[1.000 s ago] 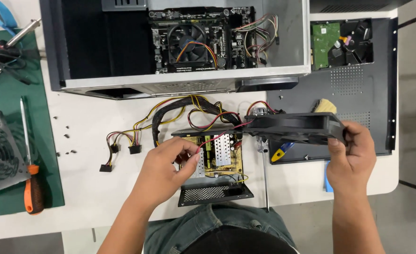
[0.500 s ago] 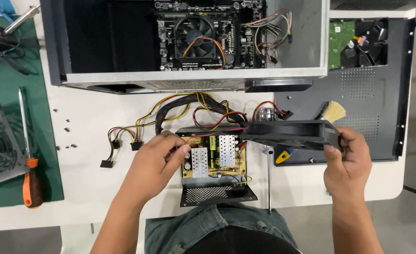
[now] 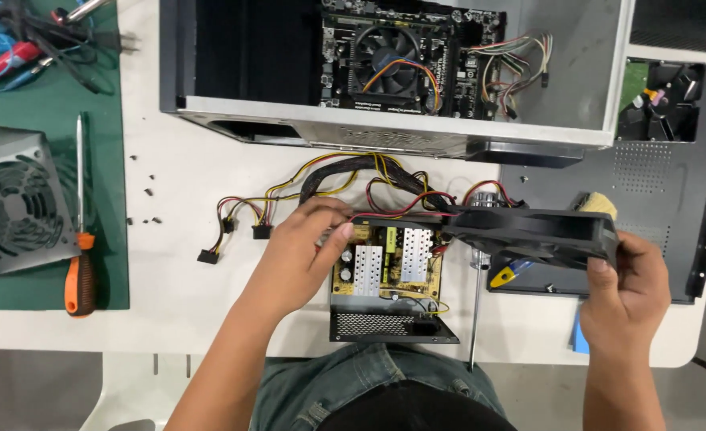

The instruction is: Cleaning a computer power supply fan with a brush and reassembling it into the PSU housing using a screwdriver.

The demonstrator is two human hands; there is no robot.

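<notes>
Now right hand [image 3: 628, 291] grip shut on black fan [image 3: 533, 231]; left hand [image 3: 305, 247] fingers curled, touching open power supply [image 3: 389, 275].

Case: an open grey metal computer case [image 3: 529, 132] lies at the top, a motherboard with round cooler fan [image 3: 391, 60] inside.
Mat: a green work mat [image 3: 49, 160] at left carries an orange-handled screwdriver [image 3: 80, 271] beside a grey metal fan box [image 3: 17, 207].
Panel: a dark side panel [image 3: 672, 191] lies at right.
</notes>
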